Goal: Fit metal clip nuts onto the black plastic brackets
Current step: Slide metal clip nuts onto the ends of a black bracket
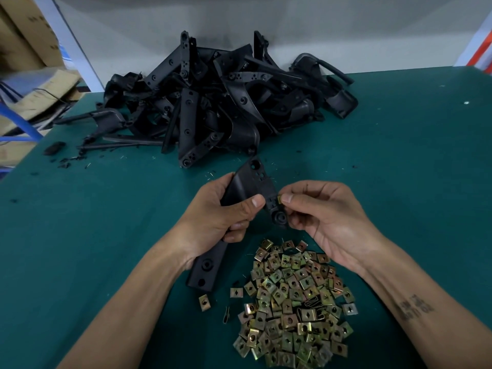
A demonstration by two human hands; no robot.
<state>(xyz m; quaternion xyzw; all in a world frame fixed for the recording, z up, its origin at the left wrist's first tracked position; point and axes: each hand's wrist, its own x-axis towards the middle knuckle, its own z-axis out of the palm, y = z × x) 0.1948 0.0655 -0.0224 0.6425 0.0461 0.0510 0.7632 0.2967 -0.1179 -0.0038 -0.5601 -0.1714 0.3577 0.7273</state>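
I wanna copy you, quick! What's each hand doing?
Left hand: closed, gripping a black bracket.
Right hand: closed, pinching a metal clip nut against the bracket.

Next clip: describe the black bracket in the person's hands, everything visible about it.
The black bracket is a long, matte, plastic-looking moulded piece, bent partway along. Its upper end is a broad plate with round holes; its lower end, below the left hand, is a flat bar with a raised boss and holes. It is held tilted above the green table. The left hand grips its middle. The right hand pinches a brass-coloured clip nut against its right edge, above a round socket.
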